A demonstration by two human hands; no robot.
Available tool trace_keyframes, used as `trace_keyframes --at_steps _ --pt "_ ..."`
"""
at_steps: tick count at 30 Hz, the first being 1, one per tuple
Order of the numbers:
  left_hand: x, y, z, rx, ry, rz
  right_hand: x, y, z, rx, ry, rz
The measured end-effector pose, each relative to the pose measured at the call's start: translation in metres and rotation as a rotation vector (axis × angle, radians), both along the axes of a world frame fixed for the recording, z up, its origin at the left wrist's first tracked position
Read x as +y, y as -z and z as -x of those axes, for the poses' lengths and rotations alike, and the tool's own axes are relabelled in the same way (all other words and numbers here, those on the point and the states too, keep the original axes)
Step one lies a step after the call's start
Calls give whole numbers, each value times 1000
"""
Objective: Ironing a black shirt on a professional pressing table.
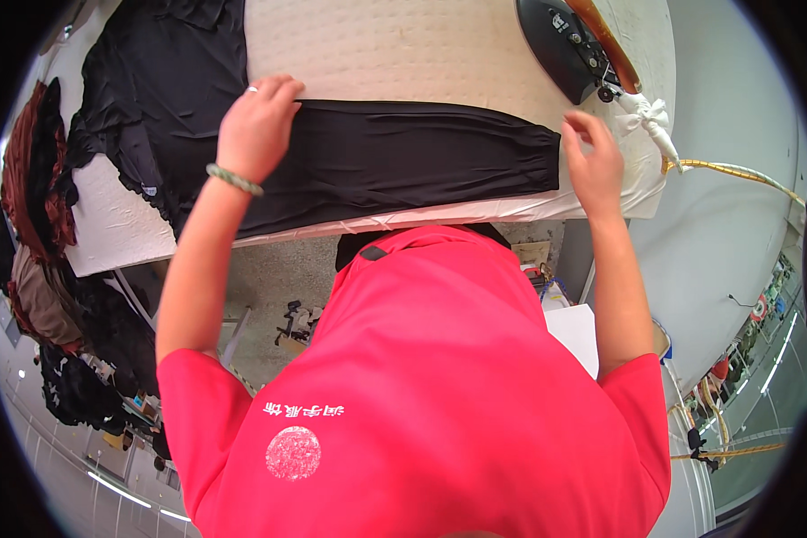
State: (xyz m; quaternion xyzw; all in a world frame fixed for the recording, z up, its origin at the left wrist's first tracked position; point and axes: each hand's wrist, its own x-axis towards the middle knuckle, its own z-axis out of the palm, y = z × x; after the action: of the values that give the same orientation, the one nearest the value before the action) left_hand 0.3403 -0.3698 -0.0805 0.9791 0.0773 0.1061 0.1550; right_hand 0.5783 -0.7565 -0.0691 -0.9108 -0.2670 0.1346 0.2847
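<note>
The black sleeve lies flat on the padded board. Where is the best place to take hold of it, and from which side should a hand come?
Probably at the cuff end of the black sleeve, beside the right hand. That end is free and gathered, so fingers coming from the right can pinch it. The left hand presses flat on the wider end, holding it on the padded board.

Black garment [394,161] flat across padded board

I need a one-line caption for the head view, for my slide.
Left hand presses a black garment flat on a padded ironing table; right hand hovers at its end, near an iron.
</note>
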Motion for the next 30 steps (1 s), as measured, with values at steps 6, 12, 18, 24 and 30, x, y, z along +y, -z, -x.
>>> trace_keyframes --at_steps 6,12,18,24,30 --pt "50 -9 -10 344 163 -80 19 10 -8 -14 -191 293" --pt "69 -7 -9 399 269 -58 10 15 -18 155 -108 200" --pt "73 5 -14 423 102 9 13 25 -22 57 -47 172" --pt "63 7 -17 425 48 -12 34 11 -7 -165 -113 272" --pt "-30 6 -17 36 144 109 94 -1 62 -197 -565 62"
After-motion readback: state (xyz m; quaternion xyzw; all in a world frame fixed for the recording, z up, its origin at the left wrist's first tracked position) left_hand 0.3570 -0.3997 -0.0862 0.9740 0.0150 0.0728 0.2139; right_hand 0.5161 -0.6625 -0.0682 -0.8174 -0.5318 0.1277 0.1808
